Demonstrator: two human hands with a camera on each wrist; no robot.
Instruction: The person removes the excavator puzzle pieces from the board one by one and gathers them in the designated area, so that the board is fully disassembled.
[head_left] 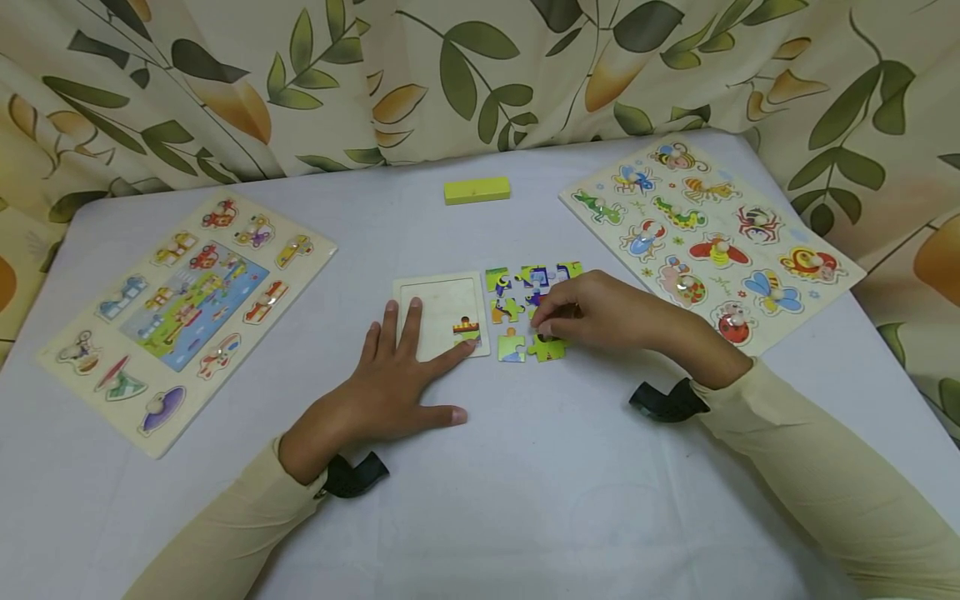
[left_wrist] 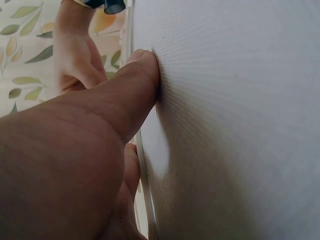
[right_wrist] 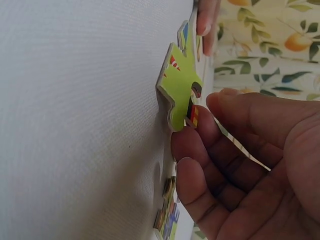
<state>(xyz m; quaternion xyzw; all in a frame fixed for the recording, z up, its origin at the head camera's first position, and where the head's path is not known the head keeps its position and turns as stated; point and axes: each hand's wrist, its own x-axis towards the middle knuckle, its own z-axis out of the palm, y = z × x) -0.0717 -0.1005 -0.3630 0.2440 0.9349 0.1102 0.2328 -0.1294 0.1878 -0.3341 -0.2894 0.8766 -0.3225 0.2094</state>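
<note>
My left hand (head_left: 390, 392) lies spread on a small square wooden puzzle tray (head_left: 438, 279), its thumb on the tablecloth. In the tray's lower right corner sit joined puzzle pieces (head_left: 465, 325) with a ship-like picture, the index fingertip on them. Just right of the tray my right hand (head_left: 588, 312) reaches over loose jigsaw pieces (head_left: 507, 310) with curled fingers. In the right wrist view its fingertips pinch at the edge of a green puzzle piece (right_wrist: 177, 82) with red marks. The hand covers part of these pieces in the head view.
A vehicle peg puzzle board (head_left: 187, 312) lies at the left, an insect peg board (head_left: 705, 237) at the right. Toward the back is a yellow-green box (head_left: 477, 191). A leaf-patterned curtain (head_left: 465, 75) hangs behind the white tablecloth (head_left: 525, 500).
</note>
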